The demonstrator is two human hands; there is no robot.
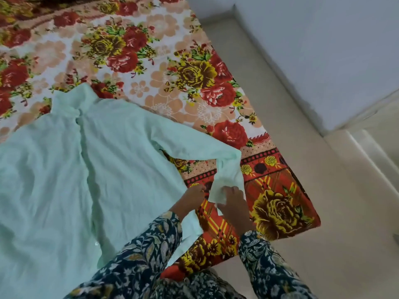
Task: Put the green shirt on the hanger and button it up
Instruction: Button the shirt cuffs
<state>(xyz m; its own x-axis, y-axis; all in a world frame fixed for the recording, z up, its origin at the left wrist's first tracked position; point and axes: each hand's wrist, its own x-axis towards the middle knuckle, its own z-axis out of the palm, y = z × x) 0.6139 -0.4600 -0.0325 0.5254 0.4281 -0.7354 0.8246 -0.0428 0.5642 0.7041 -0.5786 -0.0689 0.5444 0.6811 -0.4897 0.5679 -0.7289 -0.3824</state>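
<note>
The green shirt is lying spread front-up across the near part of the bed, its collar pointing toward the far side and its body running off the left of the view. One sleeve is stretching out toward the bed's right edge, then bending back toward the near right corner, where both hands are working. The right hand is gripping the end of the cuff, fingers curled over the cloth. The left hand is sitting just beside it with fingers bent, close to the shirt's side; whether it is pinching fabric cannot be told from here.

No hanger is showing, so the hanging step is probably not yet begun, and the person seems to be tending to the cuff first.

The risks are looking mild but real. The sleeve is lying near the bed's right edge, so a tug on the cuff could be dragging the shirt toward the floor or rucking up the flattened front. The front already appears closed, which could make slipping a hanger in awkward.
</note>
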